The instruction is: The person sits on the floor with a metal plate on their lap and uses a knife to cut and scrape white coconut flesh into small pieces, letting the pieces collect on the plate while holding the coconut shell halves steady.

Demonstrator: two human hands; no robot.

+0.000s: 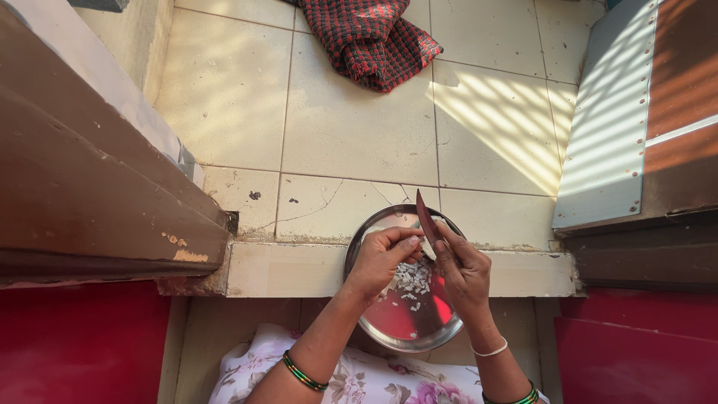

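On the far left, a brown wooden door frame (97,202) with chipped paint runs down to the threshold, and below it sits a red panel (78,344). Moving across, cream floor tiles (351,127) catch striped sunlight, with a red-and-black checked cloth (370,37) crumpled at the top edge, well away from the hands.

Now to the centre: a round steel plate (374,224) rests across the pale stone doorstep (292,269), its near rim hanging over toward the person's lap, where a floral-print garment (359,378) shows. Small white chopped pieces (413,280) are scattered in the middle of the plate.

The left hand (381,258) hovers over the plate, fingers curled in tight and pinching a small pale piece (428,247) at the fingertips; most of that piece is hidden, so what it is can't be told. Green bangles (303,372) ring that wrist.

Right beside it, touching at the fingertips, the right hand (462,271) is closed around the handle of a knife (426,215), thumb pressed up by the blade. The dark reddish blade points up and away from the person, its lower end meeting the pinched piece. A thin white band and another green bangle sit on this wrist.

Further right, a grey corrugated metal sheet (609,127) leans along a brown door (684,112), with more red panelling (636,359) beneath.
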